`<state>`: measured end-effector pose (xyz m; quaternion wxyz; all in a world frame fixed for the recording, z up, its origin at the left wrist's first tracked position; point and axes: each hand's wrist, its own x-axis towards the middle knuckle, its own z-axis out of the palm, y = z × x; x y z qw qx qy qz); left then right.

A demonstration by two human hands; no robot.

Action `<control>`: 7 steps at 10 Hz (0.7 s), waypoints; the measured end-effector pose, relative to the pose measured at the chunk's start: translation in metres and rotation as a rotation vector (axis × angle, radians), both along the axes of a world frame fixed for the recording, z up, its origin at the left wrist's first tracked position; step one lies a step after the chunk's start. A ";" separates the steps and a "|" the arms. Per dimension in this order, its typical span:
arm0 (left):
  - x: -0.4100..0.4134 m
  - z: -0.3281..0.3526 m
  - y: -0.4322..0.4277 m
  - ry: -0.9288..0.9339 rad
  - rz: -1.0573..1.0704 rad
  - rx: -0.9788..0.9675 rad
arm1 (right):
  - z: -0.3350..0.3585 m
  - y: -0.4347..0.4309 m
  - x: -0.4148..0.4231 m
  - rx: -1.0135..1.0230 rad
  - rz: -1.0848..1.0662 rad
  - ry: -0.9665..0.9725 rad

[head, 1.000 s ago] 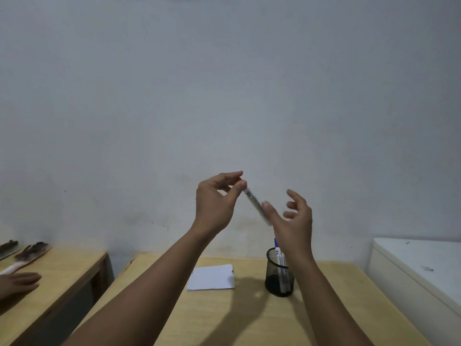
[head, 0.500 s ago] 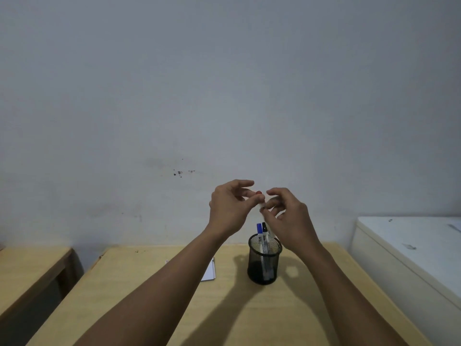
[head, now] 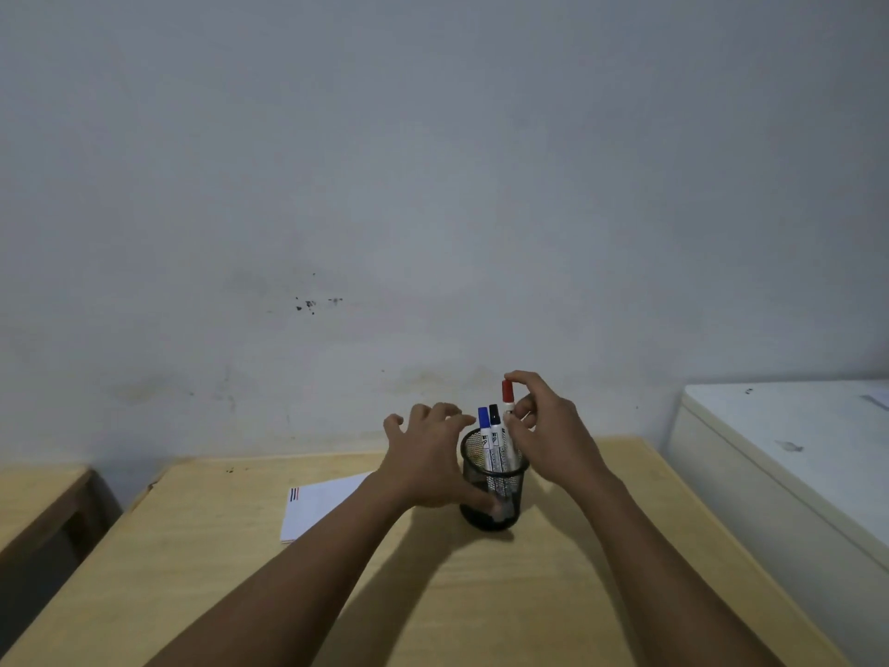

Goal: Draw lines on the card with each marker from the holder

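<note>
Card lies flat on your wooden table, at about nine o'clock from the black mesh holder, with short red and blue lines near its far left corner. Your left hand sits against the holder's left side, fingers spread loosely and thumb low on the mesh. Your right hand is at the holder's three o'clock, fingertips pinching the red marker just below its cap. That marker stands in the holder, rising above the blue marker and the black marker beside it. Beyond stands a stained grey wall.
</note>
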<state>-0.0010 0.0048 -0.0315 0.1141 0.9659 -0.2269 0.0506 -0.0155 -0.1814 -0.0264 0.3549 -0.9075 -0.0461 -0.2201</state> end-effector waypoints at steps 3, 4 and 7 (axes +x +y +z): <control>0.007 -0.011 -0.006 0.040 -0.019 -0.009 | -0.016 -0.004 0.015 -0.016 -0.043 0.091; 0.008 -0.012 -0.006 0.038 -0.022 -0.011 | -0.021 -0.005 0.017 -0.037 -0.072 0.107; 0.007 -0.005 -0.004 0.065 0.011 -0.050 | -0.019 -0.002 0.015 -0.057 -0.111 0.066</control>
